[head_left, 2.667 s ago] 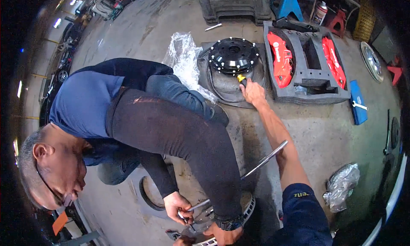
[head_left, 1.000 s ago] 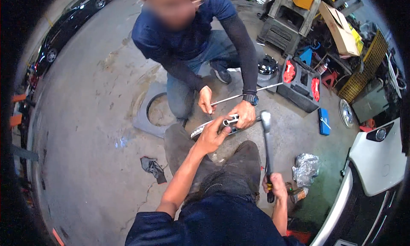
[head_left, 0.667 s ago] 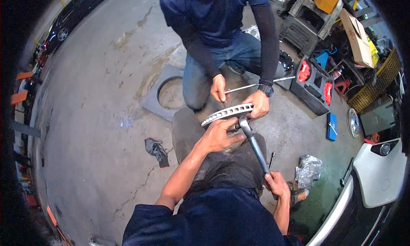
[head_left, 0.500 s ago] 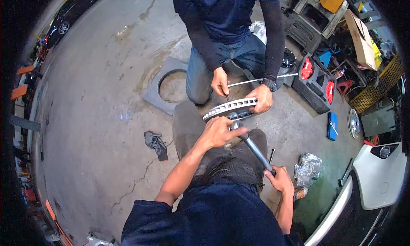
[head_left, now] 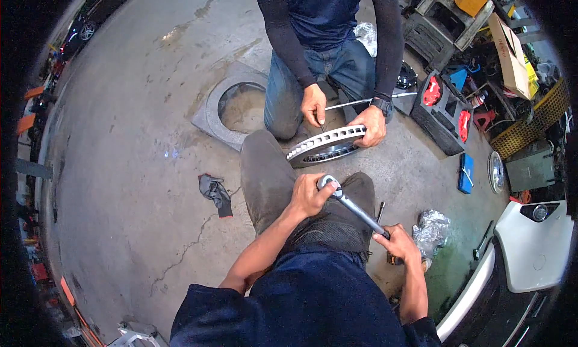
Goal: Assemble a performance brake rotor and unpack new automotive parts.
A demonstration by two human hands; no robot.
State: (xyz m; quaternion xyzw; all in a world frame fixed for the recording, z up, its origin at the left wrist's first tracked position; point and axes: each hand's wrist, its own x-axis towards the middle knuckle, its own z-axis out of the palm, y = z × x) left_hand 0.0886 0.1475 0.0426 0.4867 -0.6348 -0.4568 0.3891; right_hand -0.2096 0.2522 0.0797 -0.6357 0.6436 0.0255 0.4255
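Note:
A long grey torque wrench (head_left: 358, 211) slants across my lap. My left hand (head_left: 308, 195) is closed around its round ratchet head, thumb on top. The handle end is gripped by my right hand (head_left: 398, 243). Just beyond the wrench head, and apart from it, a vented brake disc (head_left: 325, 147) stands tilted on edge between me and a kneeling co-worker (head_left: 325, 22). The co-worker's one hand (head_left: 371, 125) holds the disc's right rim; the other (head_left: 313, 104) holds a thin metal bar (head_left: 349, 104) at the disc's far edge.
A grey foam piece with a round hole (head_left: 208, 115) lies left of the co-worker. A dark glove (head_left: 215, 193) is on the floor to my left. On the right are a foam tray with red calipers (head_left: 439, 115), a blue case (head_left: 466, 173), crumpled plastic (head_left: 431, 229) and a white car bumper (head_left: 536, 244).
My hands have drawn the torque wrench back from the brake disc toward me, and its head is now turned upward. The co-worker still holds the disc and bar.

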